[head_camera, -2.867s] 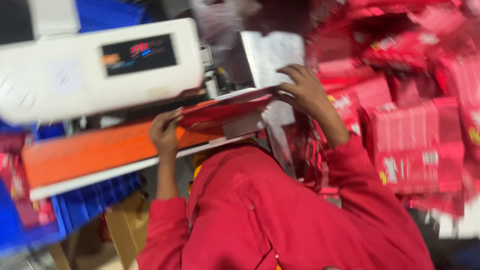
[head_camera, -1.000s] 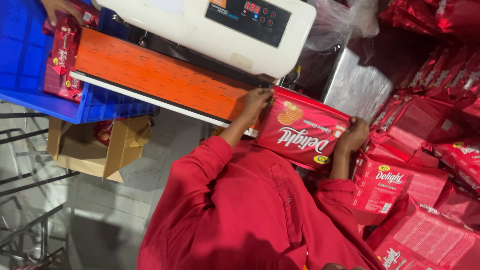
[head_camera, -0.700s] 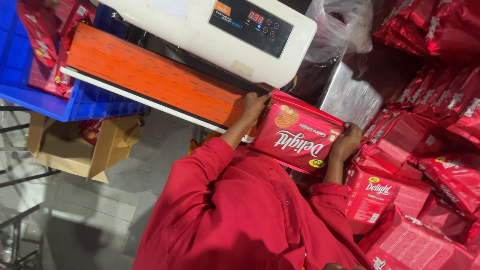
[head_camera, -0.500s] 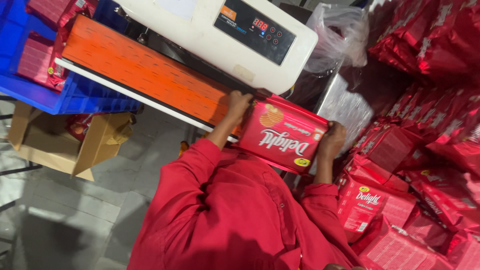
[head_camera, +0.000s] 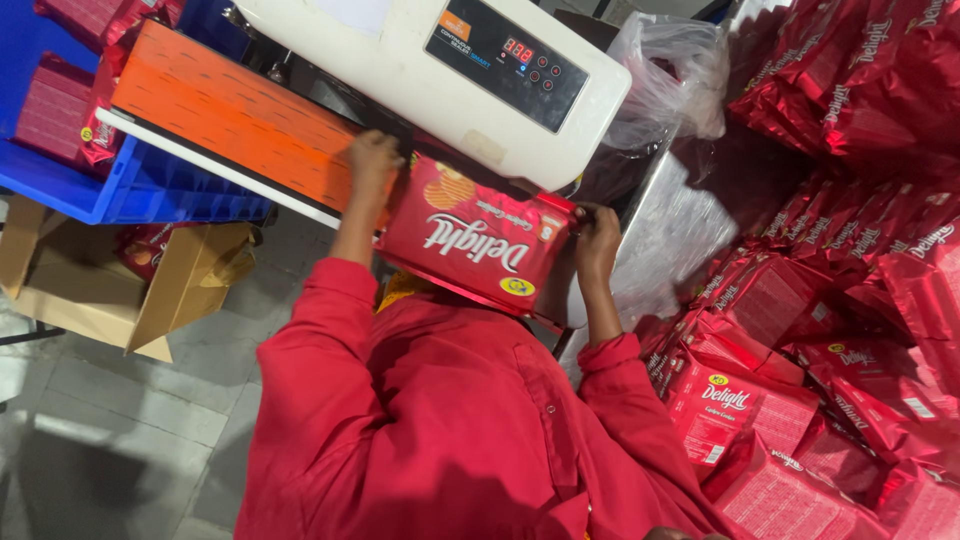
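Now the left hand (head_camera: 372, 160) and the right hand (head_camera: 597, 228) each have fingers clamped on one end of the red packet (head_camera: 475, 240), held at the white sealing machine (head_camera: 400, 60) beside the orange belt (head_camera: 230, 110).

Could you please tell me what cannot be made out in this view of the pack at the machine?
- Head view: top edge of the red pack is hidden under the white machine.
- Left hand and right hand: fingertips hidden behind the pack.
- Cardboard box: contents hidden by its flaps.
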